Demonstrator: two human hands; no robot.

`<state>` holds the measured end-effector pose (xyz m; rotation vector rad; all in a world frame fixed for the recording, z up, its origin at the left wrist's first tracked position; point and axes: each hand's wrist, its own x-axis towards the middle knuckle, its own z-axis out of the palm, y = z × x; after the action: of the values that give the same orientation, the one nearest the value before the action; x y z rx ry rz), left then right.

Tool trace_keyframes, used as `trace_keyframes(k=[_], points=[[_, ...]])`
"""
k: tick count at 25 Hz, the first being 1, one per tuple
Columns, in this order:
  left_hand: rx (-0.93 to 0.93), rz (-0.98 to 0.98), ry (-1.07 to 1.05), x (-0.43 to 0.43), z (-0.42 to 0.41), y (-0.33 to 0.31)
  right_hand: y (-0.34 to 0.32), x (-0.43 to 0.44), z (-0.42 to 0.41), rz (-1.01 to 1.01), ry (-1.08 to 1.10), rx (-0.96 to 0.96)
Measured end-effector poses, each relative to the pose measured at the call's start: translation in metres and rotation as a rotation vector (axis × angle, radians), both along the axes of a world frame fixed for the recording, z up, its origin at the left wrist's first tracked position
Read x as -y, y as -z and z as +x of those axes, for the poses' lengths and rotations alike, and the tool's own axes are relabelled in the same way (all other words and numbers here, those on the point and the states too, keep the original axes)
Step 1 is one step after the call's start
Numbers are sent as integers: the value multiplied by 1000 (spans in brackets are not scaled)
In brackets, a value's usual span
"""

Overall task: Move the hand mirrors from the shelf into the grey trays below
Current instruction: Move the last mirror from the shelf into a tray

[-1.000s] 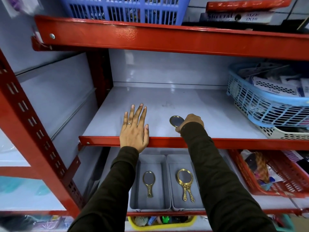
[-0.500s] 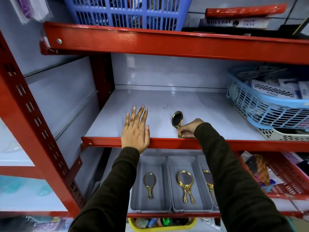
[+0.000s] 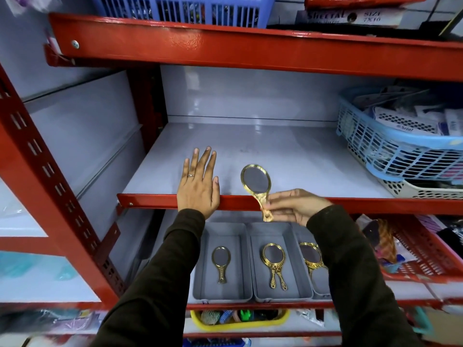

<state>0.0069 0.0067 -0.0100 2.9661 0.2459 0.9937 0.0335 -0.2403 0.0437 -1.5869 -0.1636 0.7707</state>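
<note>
My right hand (image 3: 293, 206) pinches the handle of a gold hand mirror (image 3: 256, 183), held upright in front of the shelf's red front lip (image 3: 350, 202). My left hand (image 3: 198, 187) lies flat and open on the grey shelf (image 3: 288, 156) at that lip. Below stand three grey trays side by side. The left tray (image 3: 200, 276) holds one gold mirror (image 3: 220, 261). The middle tray (image 3: 255, 276) holds two stacked mirrors (image 3: 273, 261). The right tray (image 3: 318, 284) holds a mirror (image 3: 310, 256) and is partly hidden by my right sleeve.
A light blue basket (image 3: 400, 151) of packets sits on a white basket (image 3: 421, 190) at the shelf's right end. A red basket (image 3: 426, 251) stands right of the trays, a yellow basket (image 3: 238, 321) below them. Red uprights (image 3: 50, 176) frame the left side.
My right hand has lifted the mirror off the shelf and drawn it back past the front lip, handle downward. My left hand has stayed flat on the shelf edge.
</note>
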Motion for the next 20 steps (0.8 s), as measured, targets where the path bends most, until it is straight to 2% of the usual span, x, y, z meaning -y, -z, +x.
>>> trace_keyframes(k=[5, 9, 13, 17, 20], points=[[9, 5, 10, 0, 1, 1, 90, 2, -32, -124, -179, -266], [8, 17, 7, -1, 3, 2, 174, -33, -34, -184, -91, -343], [16, 32, 25, -3, 4, 2, 225, -81, -30, -159, 241, -313], [21, 52, 18, -5, 7, 4, 253, -107, -15, -250, 333, -221], [20, 61, 13, -4, 9, 5, 272, -115, -7, -416, 359, -131]])
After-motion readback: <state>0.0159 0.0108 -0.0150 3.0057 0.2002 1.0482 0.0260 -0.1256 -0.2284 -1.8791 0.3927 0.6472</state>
